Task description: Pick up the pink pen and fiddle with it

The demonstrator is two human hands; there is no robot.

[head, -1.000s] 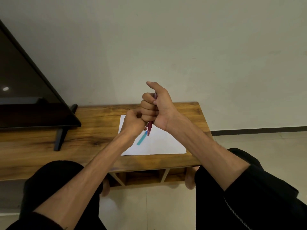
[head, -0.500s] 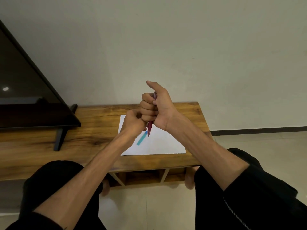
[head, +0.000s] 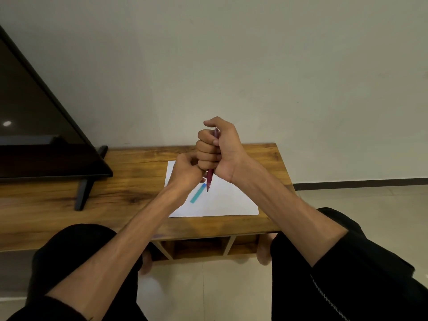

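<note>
My right hand [head: 223,151] grips a dark red pen [head: 210,179] upright in its fist, tip pointing down over a white sheet of paper [head: 222,202], with the thumb bent above the pen's top. My left hand [head: 185,172] is curled and touches the lower fingers of the right fist. A short teal stick [head: 197,194] shows just below the left hand, over the paper. I cannot tell whether the left hand holds it or it lies on the sheet.
The paper lies on a low wooden bench [head: 129,181] against a plain wall. A black TV [head: 34,140] on slanted legs stands at the left of the bench. Open compartments [head: 199,247] sit under the top. My knees in black trousers flank it.
My right thumb has bent slightly lower toward the pen's top. Both hands otherwise stay in the same place.
</note>
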